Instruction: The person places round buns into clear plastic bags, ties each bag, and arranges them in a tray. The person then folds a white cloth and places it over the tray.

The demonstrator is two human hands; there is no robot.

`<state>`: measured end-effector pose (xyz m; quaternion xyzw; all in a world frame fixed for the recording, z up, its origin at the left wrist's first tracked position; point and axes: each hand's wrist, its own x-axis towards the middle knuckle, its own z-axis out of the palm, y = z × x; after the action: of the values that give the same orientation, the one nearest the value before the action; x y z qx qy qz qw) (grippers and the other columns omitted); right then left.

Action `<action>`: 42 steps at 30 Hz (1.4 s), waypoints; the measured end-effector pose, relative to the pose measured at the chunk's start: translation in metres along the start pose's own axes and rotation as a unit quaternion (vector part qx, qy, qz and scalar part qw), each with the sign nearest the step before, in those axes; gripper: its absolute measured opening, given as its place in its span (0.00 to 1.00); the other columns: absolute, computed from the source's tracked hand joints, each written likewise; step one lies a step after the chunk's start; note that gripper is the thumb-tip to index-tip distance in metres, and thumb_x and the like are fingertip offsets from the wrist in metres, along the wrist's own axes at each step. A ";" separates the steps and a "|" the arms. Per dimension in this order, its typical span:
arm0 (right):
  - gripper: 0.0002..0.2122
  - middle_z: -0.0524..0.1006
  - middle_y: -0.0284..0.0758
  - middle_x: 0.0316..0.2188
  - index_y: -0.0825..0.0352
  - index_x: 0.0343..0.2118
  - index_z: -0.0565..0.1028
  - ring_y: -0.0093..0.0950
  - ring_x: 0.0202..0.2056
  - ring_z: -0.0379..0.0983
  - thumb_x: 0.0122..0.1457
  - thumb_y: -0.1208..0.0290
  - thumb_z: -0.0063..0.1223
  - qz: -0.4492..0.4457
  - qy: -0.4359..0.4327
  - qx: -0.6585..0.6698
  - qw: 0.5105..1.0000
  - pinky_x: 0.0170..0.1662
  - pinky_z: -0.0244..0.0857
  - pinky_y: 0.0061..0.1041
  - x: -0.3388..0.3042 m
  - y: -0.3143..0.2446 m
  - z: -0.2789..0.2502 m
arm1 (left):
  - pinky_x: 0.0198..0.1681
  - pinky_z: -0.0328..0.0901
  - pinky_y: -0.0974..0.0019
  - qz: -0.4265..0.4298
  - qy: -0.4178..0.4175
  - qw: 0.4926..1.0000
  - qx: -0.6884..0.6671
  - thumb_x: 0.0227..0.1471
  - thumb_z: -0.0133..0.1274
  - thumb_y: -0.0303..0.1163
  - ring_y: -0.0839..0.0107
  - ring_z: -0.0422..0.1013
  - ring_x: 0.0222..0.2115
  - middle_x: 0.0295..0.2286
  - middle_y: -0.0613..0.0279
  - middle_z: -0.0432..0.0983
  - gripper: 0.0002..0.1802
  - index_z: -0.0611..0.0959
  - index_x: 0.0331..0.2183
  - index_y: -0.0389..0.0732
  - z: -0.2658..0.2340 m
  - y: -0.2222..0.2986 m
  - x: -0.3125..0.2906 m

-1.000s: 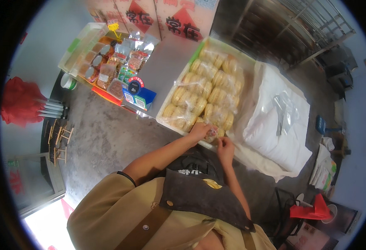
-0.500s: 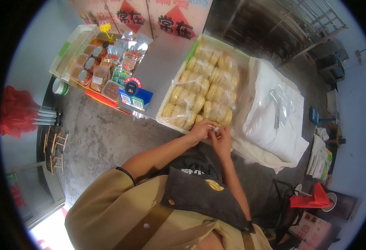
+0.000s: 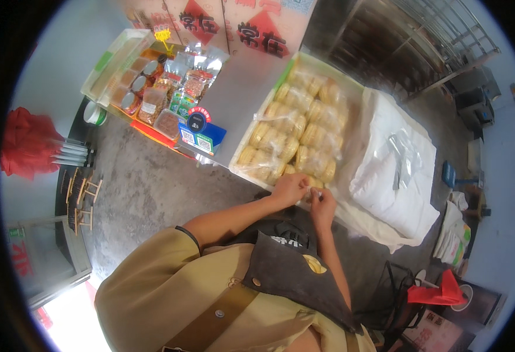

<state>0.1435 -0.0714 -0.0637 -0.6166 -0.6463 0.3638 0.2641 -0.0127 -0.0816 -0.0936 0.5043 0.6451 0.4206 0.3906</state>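
On my feed, the bag (image 3: 314, 182) of yellow buns sits at the near end of the white box (image 3: 247, 176); the left hand (image 3: 291, 189) and right hand (image 3: 323, 203) both pinch its plastic. I see 2 columns of bagged buns (image 3: 276, 141) beyond, white cloth (image 3: 380, 170) rightward.

Forearms (image 3: 237, 217) outstretched, fingers (image 3: 300, 181) curled, close together

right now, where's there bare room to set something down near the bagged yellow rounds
Bare: the grey tabletop strip between the snack tray and the white box, beyond the blue stand; also the floor between the wooden stools and the left forearm. Crowded: the box, packed with bagged yellow rounds, and its near end, where the left hand and right hand are.
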 end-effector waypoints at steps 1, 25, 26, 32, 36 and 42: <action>0.08 0.77 0.45 0.28 0.71 0.36 0.82 0.38 0.29 0.73 0.64 0.71 0.61 -0.001 0.005 -0.003 1.000 0.35 0.66 0.35 0.001 0.000 -0.002 | 0.32 0.74 0.65 0.005 -0.001 1.000 0.007 0.47 0.65 0.27 0.67 0.81 0.27 0.24 0.56 0.82 0.07 0.85 0.32 0.37 0.000 -0.001 0.000; 0.12 0.76 0.40 0.40 0.69 0.47 0.80 0.33 0.42 0.76 0.59 0.78 0.61 -0.110 0.193 0.040 0.974 0.45 0.71 0.29 0.011 -0.005 -0.098 | 0.58 0.66 0.51 0.198 -0.108 0.956 0.187 0.47 0.66 0.34 0.51 0.72 0.53 0.51 0.52 0.77 0.23 0.85 0.47 0.42 -0.009 0.010 0.000; 0.13 0.76 0.41 0.42 0.69 0.47 0.80 0.36 0.44 0.75 0.59 0.77 0.61 -0.140 0.230 -0.007 0.963 0.48 0.69 0.31 0.023 0.000 -0.115 | 0.58 0.66 0.51 0.200 -0.114 0.951 0.205 0.47 0.67 0.35 0.51 0.72 0.53 0.50 0.53 0.78 0.23 0.85 0.47 0.42 -0.008 0.011 0.000; 0.17 0.74 0.47 0.49 0.69 0.50 0.78 0.45 0.53 0.70 0.58 0.71 0.63 -0.132 0.325 -0.140 0.926 0.61 0.60 0.42 0.106 0.065 -0.220 | 0.57 0.66 0.52 0.155 -0.086 0.964 0.200 0.44 0.68 0.41 0.52 0.72 0.50 0.47 0.54 0.78 0.23 0.85 0.42 0.39 0.001 0.033 0.006; 0.22 0.75 0.49 0.50 0.71 0.52 0.77 0.46 0.55 0.69 0.59 0.62 0.63 -0.077 0.278 -0.172 0.942 0.62 0.58 0.46 0.153 0.112 -0.266 | 0.58 0.65 0.53 0.122 -0.029 0.983 0.134 0.44 0.68 0.40 0.52 0.71 0.53 0.50 0.52 0.76 0.28 0.83 0.47 0.39 0.038 0.077 0.032; 0.40 0.79 0.52 0.51 0.72 0.63 0.70 0.49 0.56 0.74 0.55 0.44 0.65 0.030 0.042 -0.243 0.969 0.65 0.56 0.49 0.187 0.139 -0.302 | 0.64 0.59 0.55 0.045 0.016 0.991 0.126 0.44 0.68 0.41 0.49 0.64 0.61 0.59 0.45 0.66 0.41 0.76 0.58 0.35 0.148 0.135 0.075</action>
<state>0.4472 0.1538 -0.0145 -0.6961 -0.6849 0.1773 0.1222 0.1547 0.0324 -0.0234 0.5713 0.6758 0.3613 0.2939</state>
